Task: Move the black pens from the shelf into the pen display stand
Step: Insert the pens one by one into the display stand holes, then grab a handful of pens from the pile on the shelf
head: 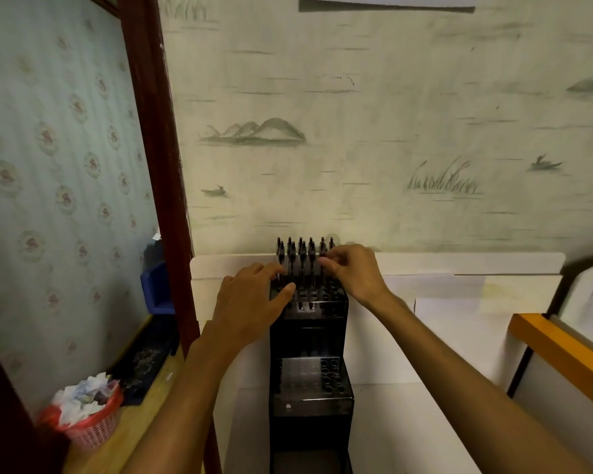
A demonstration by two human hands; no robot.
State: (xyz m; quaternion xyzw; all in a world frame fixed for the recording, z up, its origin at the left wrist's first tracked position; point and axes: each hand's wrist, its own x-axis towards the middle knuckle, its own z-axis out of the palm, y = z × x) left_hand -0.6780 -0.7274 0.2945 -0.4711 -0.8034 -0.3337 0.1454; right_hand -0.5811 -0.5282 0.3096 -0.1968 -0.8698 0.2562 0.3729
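Note:
A black stepped pen display stand point(309, 340) rises in the middle of the view against the wall. Several black pens point(300, 256) stand upright in the holes of its top tier. My left hand point(250, 302) rests on the top tier's left side, fingers spread over the holes. My right hand point(353, 271) is at the top tier's right side, its fingertips pinching a black pen point(322, 249) in the back row. The lower tier point(310, 378) shows open holes and no pens.
White boards point(442, 285) lean behind and beside the stand. An orange-edged frame point(558, 350) sits at right. At left, a wooden counter holds a red basket of crumpled paper point(86, 412), a dark tray point(144, 364) and a blue bin point(156, 289).

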